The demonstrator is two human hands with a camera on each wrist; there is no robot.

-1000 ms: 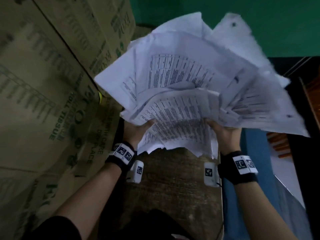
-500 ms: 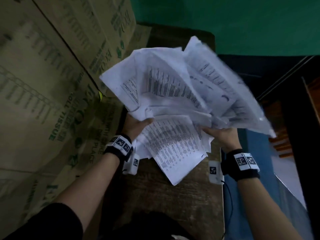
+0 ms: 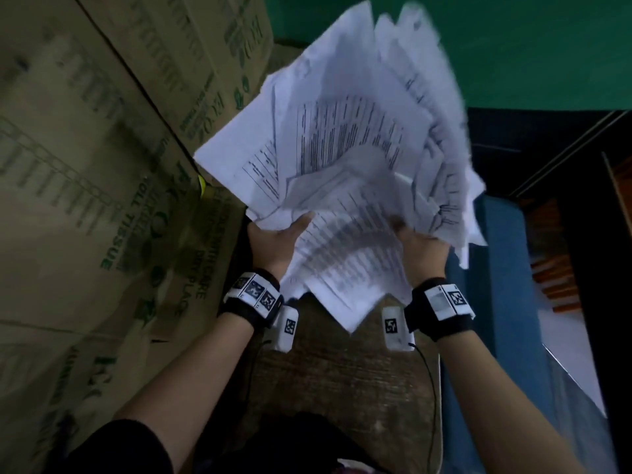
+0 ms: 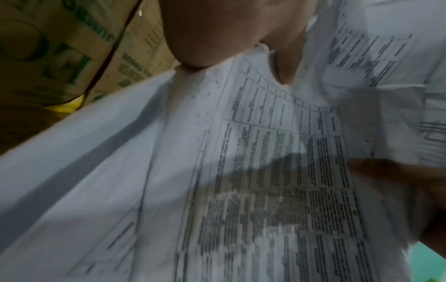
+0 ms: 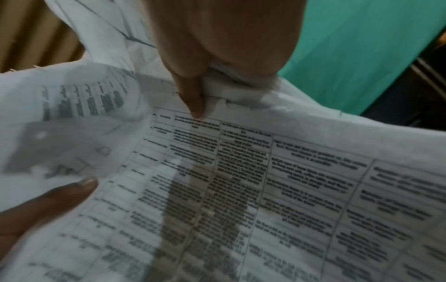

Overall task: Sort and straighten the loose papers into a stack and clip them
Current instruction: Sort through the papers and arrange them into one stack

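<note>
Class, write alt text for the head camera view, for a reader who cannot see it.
Two bare hands, left hand and right hand, hold up a messy fan of white printed paper sheets above a brown wooden table. Tan cardboard boxes with green print stand stacked at the left, a green wall behind.

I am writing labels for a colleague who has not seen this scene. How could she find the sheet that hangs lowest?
Start at the wooden table between the two forearms. Above it both hands hold a fan of loose papers. The lowest sheet is the printed one whose corner points down between the wrists, below all the others.
</note>
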